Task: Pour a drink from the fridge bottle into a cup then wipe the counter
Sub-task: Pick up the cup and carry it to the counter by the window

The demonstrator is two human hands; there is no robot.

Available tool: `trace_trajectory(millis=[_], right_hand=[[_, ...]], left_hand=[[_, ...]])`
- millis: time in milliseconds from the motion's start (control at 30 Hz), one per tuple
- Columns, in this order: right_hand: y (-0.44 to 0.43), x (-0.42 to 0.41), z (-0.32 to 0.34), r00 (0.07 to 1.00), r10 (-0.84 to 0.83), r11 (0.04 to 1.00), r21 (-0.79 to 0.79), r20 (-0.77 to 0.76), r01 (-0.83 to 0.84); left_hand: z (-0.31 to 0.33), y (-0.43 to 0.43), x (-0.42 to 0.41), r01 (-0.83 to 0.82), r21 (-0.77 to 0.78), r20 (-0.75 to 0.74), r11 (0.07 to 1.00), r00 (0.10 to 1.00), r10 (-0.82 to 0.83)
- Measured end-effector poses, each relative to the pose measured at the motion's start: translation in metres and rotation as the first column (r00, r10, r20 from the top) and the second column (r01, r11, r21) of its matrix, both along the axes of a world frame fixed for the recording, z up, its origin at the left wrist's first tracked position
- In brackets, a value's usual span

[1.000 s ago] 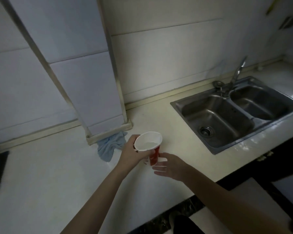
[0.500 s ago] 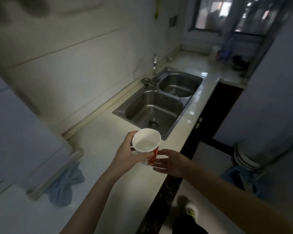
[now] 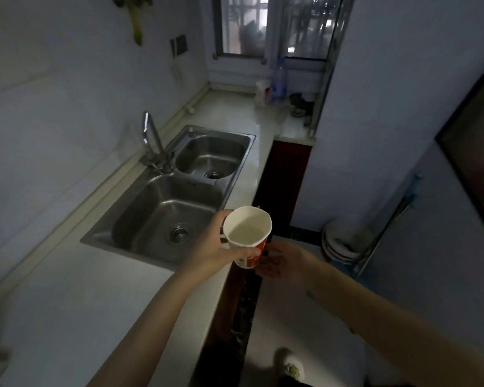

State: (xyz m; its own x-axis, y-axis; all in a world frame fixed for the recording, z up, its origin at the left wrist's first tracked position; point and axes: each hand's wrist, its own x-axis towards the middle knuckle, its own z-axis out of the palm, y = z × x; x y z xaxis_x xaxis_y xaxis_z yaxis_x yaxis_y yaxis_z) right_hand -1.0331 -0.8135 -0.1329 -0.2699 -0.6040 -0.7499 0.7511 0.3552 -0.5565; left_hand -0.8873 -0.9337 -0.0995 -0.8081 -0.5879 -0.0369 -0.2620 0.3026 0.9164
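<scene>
view: swings right along the counter (image 3: 67,303); the window (image 3: 246,23) and a bottle (image 3: 279,82) at the far end come in.
blue cloth: slips out of the view at the left.
sink (image 3: 162,208): shifts from right of the cup (image 3: 248,236) to its left.
cup: travels in the left hand (image 3: 210,247) from above the counter top to above its front edge.
right hand (image 3: 280,261): follows beside the cup's base, now over the floor.
shoe (image 3: 289,364): appears at the bottom.

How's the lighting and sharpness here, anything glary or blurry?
Head view: dim overall, lit from the window; glare on the counter beyond the sink; cup and left hand fairly sharp; far bottle soft; wide-angle bending at the edges.
</scene>
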Motion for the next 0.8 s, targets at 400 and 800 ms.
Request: trace_trajectory(millis=[400, 800], right_hand=[[-0.016, -0.193, 0.011, 0.999, -0.039, 0.997, -0.070, -0.013, 0.038], [-0.080, -0.294, -0.001, 0.999, -0.007, 0.997, -0.078, 0.045, 0.010]], left_hand=[[0.011, -0.029, -0.193, -0.019, -0.071, -0.057, 0.997, 0.998, 0.015], [0.002, -0.075, -0.289, -0.211, 0.108, -0.119, 0.971, 0.967, 0.224]])
